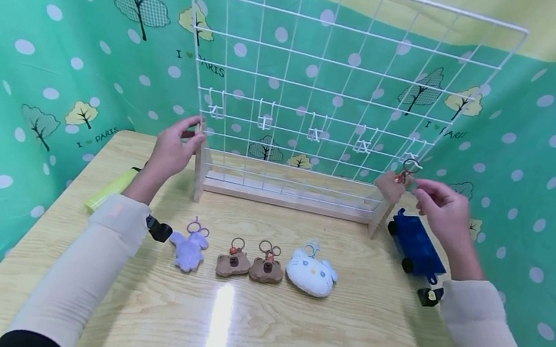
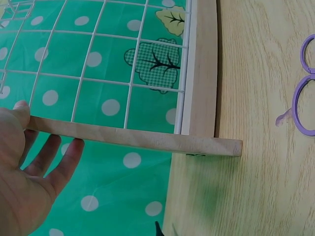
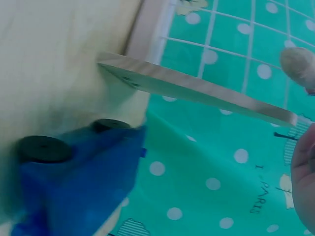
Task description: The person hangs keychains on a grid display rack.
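My left hand point(image 1: 177, 144) grips the left wooden upright point(image 1: 199, 164) of a white wire grid rack; the left wrist view shows the thumb point(image 2: 22, 114) on one side and fingers on the other. At the rack's right end, my right hand point(image 1: 441, 208) pinches a brown plush keychain point(image 1: 389, 186) near its metal ring point(image 1: 410, 165). That ring is beside the rightmost white hook point(image 1: 410, 156); whether it is on the hook I cannot tell. In the right wrist view, only part of the right hand point(image 3: 304, 172) and plush point(image 3: 298, 66) shows.
On the table lie a purple plush keychain point(image 1: 189, 252), two brown bear keychains point(image 1: 233, 265) and a pale blue plush keychain point(image 1: 312, 275). A blue toy wagon point(image 1: 416, 244) stands right of the rack, a yellow-green object point(image 1: 111, 189) left. Several hooks point(image 1: 315, 135) line the grid.
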Available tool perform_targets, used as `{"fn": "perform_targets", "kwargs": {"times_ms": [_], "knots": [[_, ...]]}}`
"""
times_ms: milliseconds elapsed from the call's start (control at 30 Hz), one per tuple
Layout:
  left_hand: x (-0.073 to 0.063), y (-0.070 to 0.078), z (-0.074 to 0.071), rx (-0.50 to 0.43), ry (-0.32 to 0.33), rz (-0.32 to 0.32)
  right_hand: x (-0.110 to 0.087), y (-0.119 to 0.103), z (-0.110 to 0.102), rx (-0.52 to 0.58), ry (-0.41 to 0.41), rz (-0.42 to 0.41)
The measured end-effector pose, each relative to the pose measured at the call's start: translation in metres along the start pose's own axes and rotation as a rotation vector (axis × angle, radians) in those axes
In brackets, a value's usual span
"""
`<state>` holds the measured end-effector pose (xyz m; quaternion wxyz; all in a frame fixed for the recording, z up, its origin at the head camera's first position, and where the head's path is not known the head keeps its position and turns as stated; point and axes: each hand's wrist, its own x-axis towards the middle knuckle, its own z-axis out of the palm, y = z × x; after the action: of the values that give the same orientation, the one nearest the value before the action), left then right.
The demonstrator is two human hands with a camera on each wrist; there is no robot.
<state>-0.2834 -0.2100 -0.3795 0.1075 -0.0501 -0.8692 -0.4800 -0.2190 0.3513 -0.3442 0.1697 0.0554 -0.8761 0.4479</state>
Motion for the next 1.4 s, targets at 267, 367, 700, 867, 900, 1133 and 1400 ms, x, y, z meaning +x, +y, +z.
{"fn": "perform_targets", "kwargs": {"times_ms": [267,367,700,867,900,1133,1400], "knots": [[0.002,0.001,-0.001,-0.017,0.003,-0.006,-0.012,0.014,0.019,-0.026,-0.089,-0.063],[0.002,0.0,-0.001,-0.01,0.002,-0.011,-0.017,0.016,0.027,-0.042,-0.137,-0.045],[-0.001,-0.003,0.0,-0.021,0.001,-0.031,-0.025,0.02,0.061,-0.06,-0.287,-0.039],[-0.002,-0.004,0.001,-0.008,0.003,-0.023,-0.025,0.022,0.078,-0.082,-0.339,-0.044],[-0.002,-0.005,0.001,-0.005,0.002,-0.022,-0.025,0.022,0.081,-0.082,-0.35,-0.05],[-0.003,-0.004,0.001,0.001,-0.004,-0.021,-0.025,0.021,0.097,-0.066,-0.433,-0.058],[-0.001,0.001,0.001,0.003,-0.001,-0.021,-0.025,0.018,0.114,-0.11,-0.514,-0.095]]}}
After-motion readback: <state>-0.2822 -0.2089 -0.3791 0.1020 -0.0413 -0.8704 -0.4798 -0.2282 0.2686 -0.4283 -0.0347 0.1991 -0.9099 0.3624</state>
